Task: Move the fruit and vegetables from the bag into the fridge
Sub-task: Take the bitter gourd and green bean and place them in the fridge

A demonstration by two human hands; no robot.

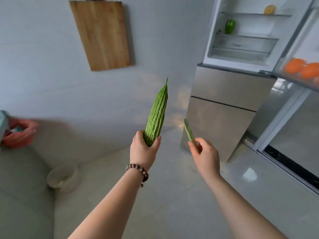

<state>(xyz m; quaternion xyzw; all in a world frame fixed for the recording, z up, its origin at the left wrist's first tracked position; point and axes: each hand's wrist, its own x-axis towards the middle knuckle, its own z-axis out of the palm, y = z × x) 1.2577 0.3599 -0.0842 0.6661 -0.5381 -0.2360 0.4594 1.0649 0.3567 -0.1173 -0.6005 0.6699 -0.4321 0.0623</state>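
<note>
My left hand (144,150) grips the thick end of a bumpy green bitter gourd (157,114), held upright with its pointed tip up. My right hand (204,155) pinches a thin flat green bean pod (189,132), also pointing up. The fridge (224,104) stands ahead to the right with its upper compartment open. Inside, a green bell pepper (230,26) sits on a shelf and a yellow fruit (269,9) on the shelf above. Oranges (301,68) lie in the open door's rack. The red bag (19,133) sits blurred at the far left.
A wooden cutting board (101,34) hangs on the white wall. A small white bowl (63,177) sits on the pale floor near a grey-green couch (22,195) at the left. The fridge door (303,49) swings out at the right edge.
</note>
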